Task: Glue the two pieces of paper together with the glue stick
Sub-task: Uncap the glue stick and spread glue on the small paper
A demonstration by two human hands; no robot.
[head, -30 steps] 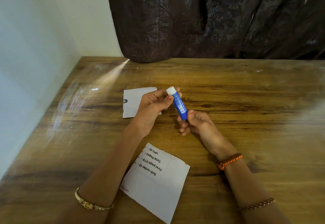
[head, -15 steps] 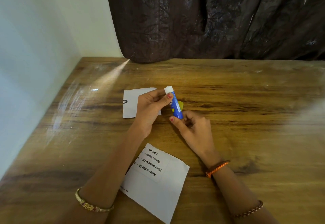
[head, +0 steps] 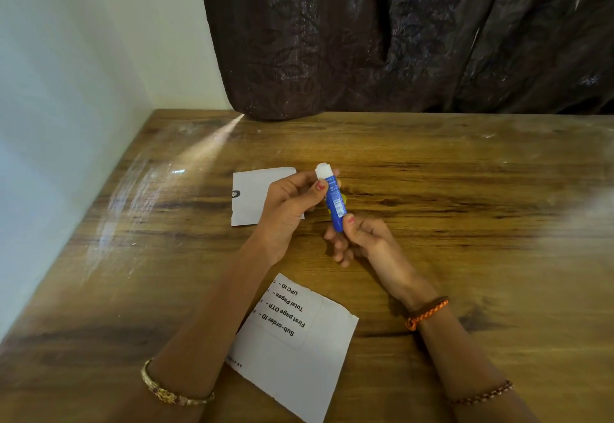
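A blue glue stick (head: pixel 334 203) with its white glue tip exposed is held upright above the table's middle. My left hand (head: pixel 289 206) grips its upper part between thumb and fingers. My right hand (head: pixel 360 240) pinches its bottom end with thumb and fingertips. A small white paper piece (head: pixel 251 195) lies on the table behind my left hand, partly hidden by it. A larger white paper piece (head: pixel 299 349) with printed text lies near me, between my forearms. Something yellow (head: pixel 345 201) peeks out behind the stick; I cannot tell what it is.
The wooden table (head: pixel 465 206) stretches wide to the right. A white wall (head: pixel 66 123) borders its left edge. A dark curtain (head: pixel 398 34) hangs along the far edge.
My right hand shifted from lying flatter at the stick's base to pinching its bottom end. The glue stick stays in my left hand, nearly in the same place.
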